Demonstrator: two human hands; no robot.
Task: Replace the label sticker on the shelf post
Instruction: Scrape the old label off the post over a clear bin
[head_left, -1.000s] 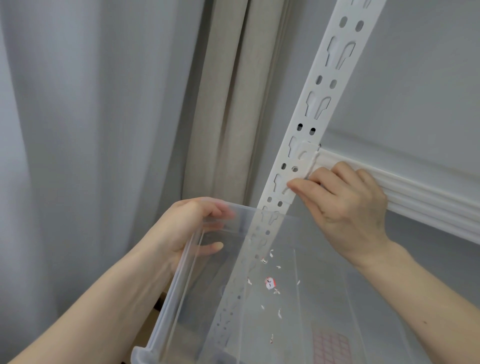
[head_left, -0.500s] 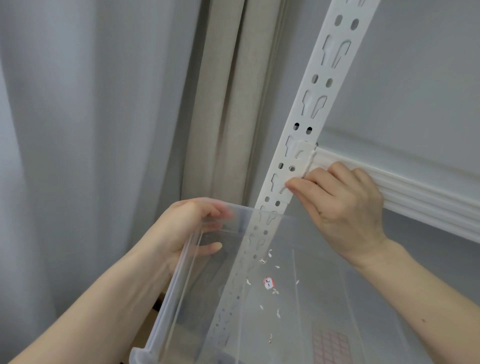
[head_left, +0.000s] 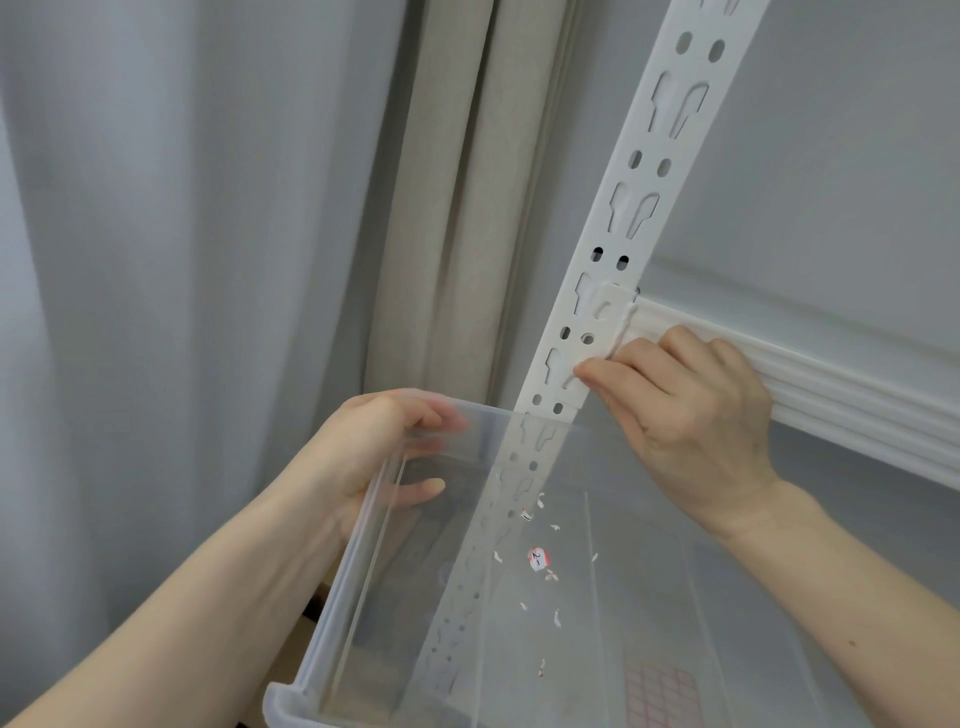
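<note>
Hanging at left, grey curtain (head_left: 156, 260) w/ beige drape (head_left: 467, 208) beside it. White slotted post (head_left: 631, 208) runs diagonally from top right down behind clear bin (head_left: 332, 623). White shelf beam (head_left: 831, 384) joins post at right. Left hand (head_left: 374, 457) grips bin's far corner rim, fingers over the edge, thumb inside. Right hand (head_left: 691, 415) at post-beam joint, fingers curled, index tip pressing post face; cannot tell if anything is pinched. In bin: round red-edged sticker (head_left: 538, 558) marked "2-", lying flat amid white paper scraps (head_left: 556, 618); pink grid sheet (head_left: 660, 696) near bottom edge.
</note>
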